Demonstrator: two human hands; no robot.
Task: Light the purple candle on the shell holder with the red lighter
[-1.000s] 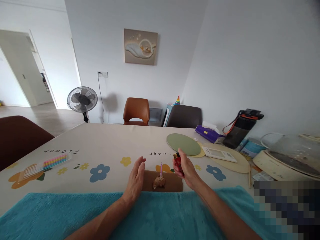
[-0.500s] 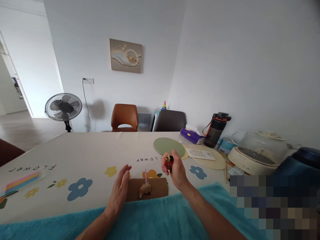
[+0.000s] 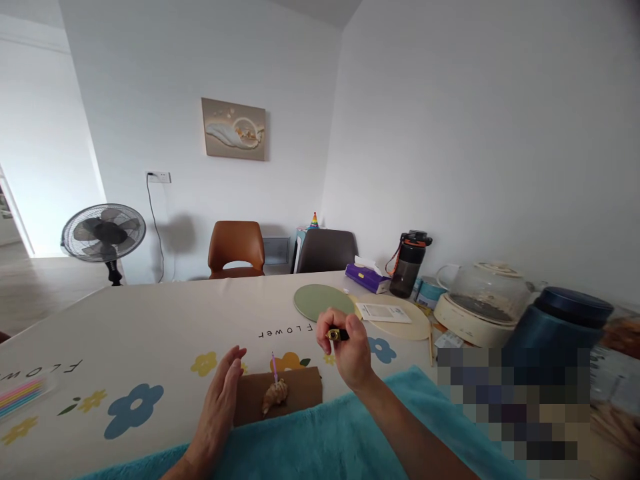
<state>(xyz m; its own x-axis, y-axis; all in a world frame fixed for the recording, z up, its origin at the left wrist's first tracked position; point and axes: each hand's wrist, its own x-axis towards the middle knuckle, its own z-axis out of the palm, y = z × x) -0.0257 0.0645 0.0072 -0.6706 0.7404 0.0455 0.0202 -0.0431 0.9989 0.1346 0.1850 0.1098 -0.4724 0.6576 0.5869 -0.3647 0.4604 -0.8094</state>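
Note:
A thin purple candle [image 3: 275, 369] stands almost upright in a knobbly, light-brown lump [image 3: 275, 397] that looks like a piece of ginger root. That lump rests on a flat brown cardboard piece [image 3: 305, 389]. My left hand [image 3: 223, 383] is at the cardboard's left edge, upright on its side with fingers stretched out and nothing in it. To the right of the candle, above the table, my right hand [image 3: 350, 350] is closed round a lighter [image 3: 338, 335]. Its brass-coloured top points left, level with the fingers. I see no flame.
A turquoise towel [image 3: 300, 440] covers the near table edge. Colourful sticks [image 3: 23, 399] lie far left. Along the right are a green round mat [image 3: 320, 303], a tissue pack [image 3: 367, 277], a black bottle [image 3: 409, 263], a glass kettle [image 3: 483, 300] and a dark blue container [image 3: 557, 330].
The view has swung, shifting the scene left and down. The lighter in my right hand has tipped over to lie more level. My left hand stays beside the cardboard.

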